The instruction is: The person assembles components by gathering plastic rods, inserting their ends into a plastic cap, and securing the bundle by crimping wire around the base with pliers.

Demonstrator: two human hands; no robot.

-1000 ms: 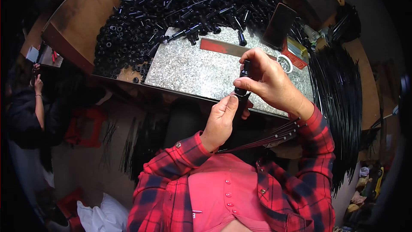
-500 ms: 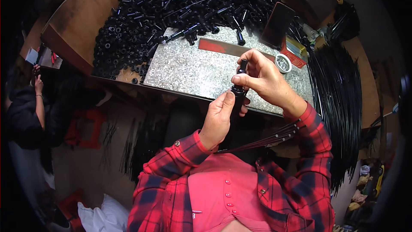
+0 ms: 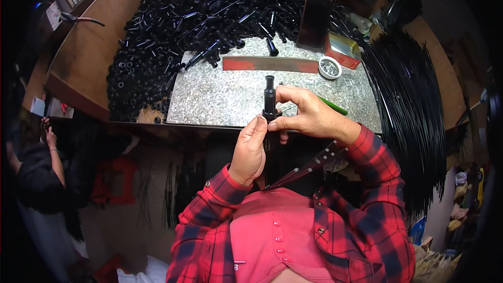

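Note:
A black tubular part [image 3: 270, 96] with a wider collar stands upright in front of me, over the near edge of the board. My left hand [image 3: 248, 152] grips its lower portion, the thumb pressed by the collar. My right hand [image 3: 310, 115] pinches the collar from the right, its thumb below and index finger curled against the tube. The other fingers are partly hidden behind the part. Beneath my right forearm lie several thin dark rods [image 3: 310, 165] with pale tips, slanting across my lap. A green-handled tool [image 3: 333, 106] rests on the board behind my right wrist.
A speckled grey board [image 3: 204, 97] carries a red-and-brown flat strip [image 3: 270, 64] and a white dish [image 3: 330, 68] of tiny shiny pieces. Behind are a heap of black parts [image 3: 209, 15], a phone [image 3: 314, 21] and a red box [image 3: 343, 51]. Long black rods [image 3: 408, 120] hang right. A person [image 3: 42, 167] works at left.
The part has shifted left and now stands more upright, its top uncovered. My right hand has slid from its upper end to the collar. The view has turned slightly, and the green-handled tool shows now.

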